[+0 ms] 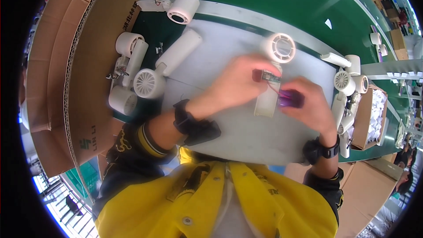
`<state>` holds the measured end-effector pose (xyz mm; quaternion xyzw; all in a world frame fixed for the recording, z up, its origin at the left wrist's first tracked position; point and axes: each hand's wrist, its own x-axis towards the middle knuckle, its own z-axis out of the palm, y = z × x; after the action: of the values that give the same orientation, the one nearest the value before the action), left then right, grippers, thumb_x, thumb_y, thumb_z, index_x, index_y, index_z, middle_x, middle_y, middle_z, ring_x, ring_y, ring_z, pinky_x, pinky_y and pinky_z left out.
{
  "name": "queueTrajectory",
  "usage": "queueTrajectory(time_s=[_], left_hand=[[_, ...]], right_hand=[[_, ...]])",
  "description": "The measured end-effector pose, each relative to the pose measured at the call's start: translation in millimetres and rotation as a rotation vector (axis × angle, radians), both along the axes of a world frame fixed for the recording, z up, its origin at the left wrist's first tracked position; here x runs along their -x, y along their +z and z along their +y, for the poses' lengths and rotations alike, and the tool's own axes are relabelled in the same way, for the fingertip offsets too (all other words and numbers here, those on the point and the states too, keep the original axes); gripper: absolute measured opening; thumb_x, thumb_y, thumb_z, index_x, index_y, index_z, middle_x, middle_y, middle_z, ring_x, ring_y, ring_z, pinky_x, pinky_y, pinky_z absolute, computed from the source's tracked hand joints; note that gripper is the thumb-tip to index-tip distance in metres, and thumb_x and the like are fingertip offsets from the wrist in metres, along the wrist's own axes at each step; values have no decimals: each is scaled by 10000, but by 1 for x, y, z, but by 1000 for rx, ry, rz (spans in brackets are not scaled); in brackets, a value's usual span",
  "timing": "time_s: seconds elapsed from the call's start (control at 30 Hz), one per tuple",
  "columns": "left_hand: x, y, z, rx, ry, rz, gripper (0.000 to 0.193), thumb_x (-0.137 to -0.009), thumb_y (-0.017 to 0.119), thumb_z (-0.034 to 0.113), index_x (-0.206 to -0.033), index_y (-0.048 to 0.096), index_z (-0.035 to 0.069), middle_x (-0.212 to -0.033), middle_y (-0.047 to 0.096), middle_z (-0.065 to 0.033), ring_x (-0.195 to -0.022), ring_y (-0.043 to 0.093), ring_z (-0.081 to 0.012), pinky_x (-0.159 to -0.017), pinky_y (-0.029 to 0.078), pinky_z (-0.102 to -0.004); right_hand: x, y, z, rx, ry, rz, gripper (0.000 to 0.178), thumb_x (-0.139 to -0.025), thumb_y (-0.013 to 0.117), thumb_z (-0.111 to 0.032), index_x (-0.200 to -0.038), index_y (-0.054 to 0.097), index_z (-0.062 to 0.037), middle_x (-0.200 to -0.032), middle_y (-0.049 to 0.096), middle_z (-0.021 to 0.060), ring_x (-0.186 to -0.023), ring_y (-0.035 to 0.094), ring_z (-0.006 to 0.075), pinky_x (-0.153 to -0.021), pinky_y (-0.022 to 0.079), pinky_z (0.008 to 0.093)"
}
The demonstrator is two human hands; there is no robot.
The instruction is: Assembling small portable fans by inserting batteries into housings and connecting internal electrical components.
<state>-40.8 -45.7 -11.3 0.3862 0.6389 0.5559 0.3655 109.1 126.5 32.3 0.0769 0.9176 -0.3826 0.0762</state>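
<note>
A white handheld fan [265,104] lies on the pale work mat in front of me, its round head [282,47] at the far end and its handle shell open toward me. My left hand [240,79] is closed over the upper handle, its fingertips pinching a small circuit board [270,76]. Just to the right, my right hand [309,101] grips a purple cylindrical battery [291,98] beside the handle. A thin red wire runs from the board toward the battery. Slight blur hides the exact fingertip contacts.
A tall cardboard box [94,75] stands at the left. Several white fans and parts, including a fan head [150,83], lie between it and the mat [211,128]. More fans [344,83] and a carton of white pieces [376,117] sit at the right. Beyond runs a pale rail [246,16].
</note>
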Motion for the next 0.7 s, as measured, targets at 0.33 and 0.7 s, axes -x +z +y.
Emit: queueTrajectory(time_s=[0.33, 0.7], left_hand=[[23, 10, -9, -3, -95, 256, 350, -736, 715, -35, -1067, 737, 76, -987, 680, -94, -809, 668, -180, -719, 544, -270], [18, 17, -7, -13, -48, 440, 329, -710, 741, 2, -1032, 749, 70, -992, 715, -149, -741, 702, -219, -663, 554, -281]], right_hand=[[-10, 12, -6, 1251, -128, -310, 787, -754, 742, 47, -1435, 365, -66, -1173, 581, 122, -1107, 612, 239, -900, 518, 354], [-8, 9, -6, 612, 86, 46, 817, -588, 840, -22, -1336, 513, -60, -1226, 553, 114, -1132, 550, 270, -974, 457, 394]])
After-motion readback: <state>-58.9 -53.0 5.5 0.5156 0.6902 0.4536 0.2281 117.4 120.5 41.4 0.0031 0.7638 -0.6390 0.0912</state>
